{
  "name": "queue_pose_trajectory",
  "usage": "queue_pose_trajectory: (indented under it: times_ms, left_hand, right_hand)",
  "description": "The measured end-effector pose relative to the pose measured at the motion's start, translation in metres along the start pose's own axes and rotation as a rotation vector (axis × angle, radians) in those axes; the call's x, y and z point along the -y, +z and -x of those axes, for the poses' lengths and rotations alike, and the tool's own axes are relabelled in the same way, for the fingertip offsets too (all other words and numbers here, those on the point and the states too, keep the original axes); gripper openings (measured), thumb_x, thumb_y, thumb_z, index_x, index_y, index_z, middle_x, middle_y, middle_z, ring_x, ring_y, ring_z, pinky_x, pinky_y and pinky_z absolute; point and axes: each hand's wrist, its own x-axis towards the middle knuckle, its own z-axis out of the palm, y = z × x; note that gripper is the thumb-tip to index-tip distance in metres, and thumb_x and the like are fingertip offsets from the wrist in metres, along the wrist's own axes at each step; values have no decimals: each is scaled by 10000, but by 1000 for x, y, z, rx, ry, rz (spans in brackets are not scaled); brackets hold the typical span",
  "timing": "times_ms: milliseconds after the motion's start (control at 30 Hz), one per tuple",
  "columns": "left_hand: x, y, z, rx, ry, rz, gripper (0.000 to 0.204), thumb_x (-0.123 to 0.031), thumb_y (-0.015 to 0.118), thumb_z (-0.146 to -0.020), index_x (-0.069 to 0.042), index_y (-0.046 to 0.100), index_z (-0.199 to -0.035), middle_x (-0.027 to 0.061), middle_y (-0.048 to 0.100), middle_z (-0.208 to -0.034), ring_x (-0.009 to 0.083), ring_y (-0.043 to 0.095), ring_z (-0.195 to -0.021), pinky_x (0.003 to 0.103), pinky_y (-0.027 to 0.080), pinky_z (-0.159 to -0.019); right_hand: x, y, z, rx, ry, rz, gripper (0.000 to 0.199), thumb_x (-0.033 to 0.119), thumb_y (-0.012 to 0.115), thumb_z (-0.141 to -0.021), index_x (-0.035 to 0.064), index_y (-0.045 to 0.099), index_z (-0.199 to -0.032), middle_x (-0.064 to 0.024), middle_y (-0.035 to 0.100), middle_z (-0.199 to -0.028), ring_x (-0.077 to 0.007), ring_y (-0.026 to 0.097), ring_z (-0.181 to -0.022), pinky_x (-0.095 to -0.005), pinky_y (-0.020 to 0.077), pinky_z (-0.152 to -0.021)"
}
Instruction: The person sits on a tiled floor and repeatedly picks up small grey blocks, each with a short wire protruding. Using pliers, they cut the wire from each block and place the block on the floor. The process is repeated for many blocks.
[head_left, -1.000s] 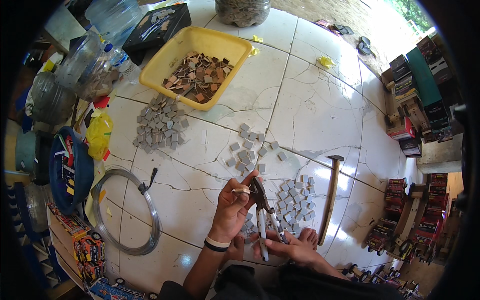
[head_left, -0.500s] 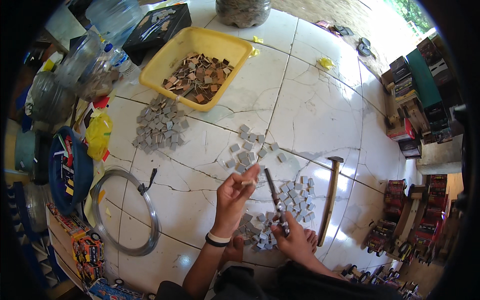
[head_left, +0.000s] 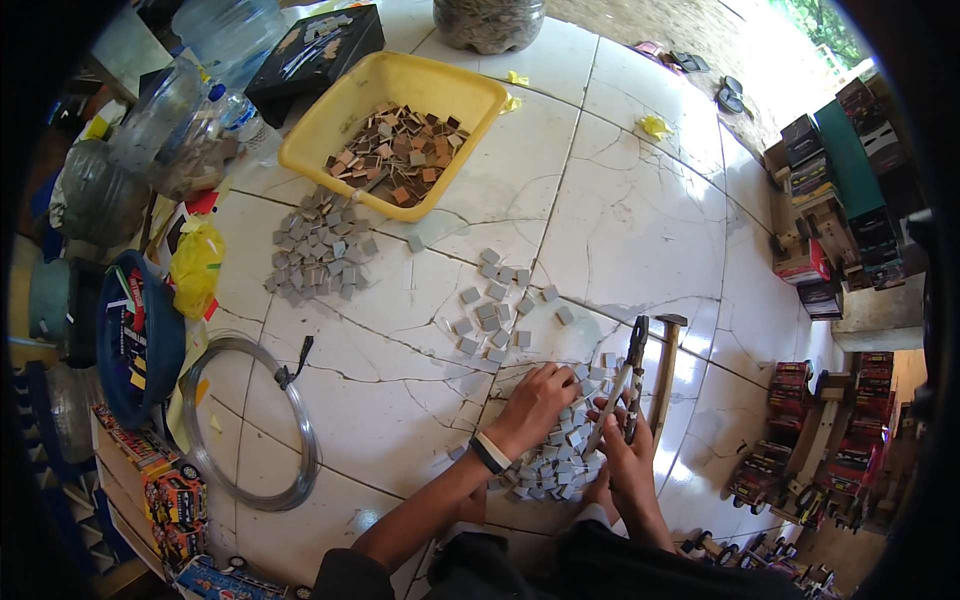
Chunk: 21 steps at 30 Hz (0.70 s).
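My left hand (head_left: 537,407) is lowered onto a heap of small grey square pieces (head_left: 545,468) in front of me. Its fingers are bent down and close together among the pieces; whatever they pinch is hidden. To its right, my right hand (head_left: 628,462) grips a pair of dark pliers (head_left: 635,365) with worn handles, jaws pointing up and away from me. A looser group of grey square pieces (head_left: 490,312) lies just beyond my left hand. Close to the pliers rests a hammer (head_left: 668,365) with a wooden handle.
A yellow basin (head_left: 300,150) of brown and grey pieces stands farther off, beside another grey heap (head_left: 318,250). Left are coiled clear tubing (head_left: 312,440), a blue basin (head_left: 165,370) and toy trucks (head_left: 175,500). More toy vehicles (head_left: 780,400) line the right, on cracked white tiles.
My left hand has come down from mid-air onto the near heap. My right hand has shifted right, its pliers now more upright. A single grey piece now lies near the yellow basin.
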Motion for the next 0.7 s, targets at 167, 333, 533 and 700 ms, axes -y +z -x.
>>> queue_pose_trajectory:
  times_ms: [167,333,533,700]
  left_hand:
    - [-1,7,5,84,-7,-99,324,62,624,-834,-7,692,-1143,139,645,-1132,331,651,-1073,414,551,-963]
    - [-5,-21,8,-74,-124,222,279,75,657,-896,9,658,-1167,146,646,-1136,296,690,-1056,390,572,-966]
    - [-4,-66,11,-683,-488,1094,299,-18,689,-1022,60,598,-1297,137,667,-1243,234,734,-1088,325,616,-985]
    - [-10,-82,18,-859,-643,1451,316,-4,630,-1048,50,580,-1355,167,682,-1262,296,698,-1236,397,600,-1095]
  right_hand:
    - [0,4,2,53,22,16,627,169,568,-1113,18,300,-1660,-171,630,-1431,-266,634,-1287,-421,553,-1013]
    - [2,5,3,102,-10,-4,623,178,577,-1113,9,313,-1651,-177,626,-1433,-271,628,-1296,-418,540,-1032]
    - [18,10,14,308,-57,109,583,134,598,-1098,13,376,-1624,-176,613,-1457,-268,612,-1321,-407,497,-1089]
    - [19,24,25,486,-137,311,589,65,581,-1091,-4,346,-1627,-142,582,-1489,-215,555,-1376,-355,433,-1135]
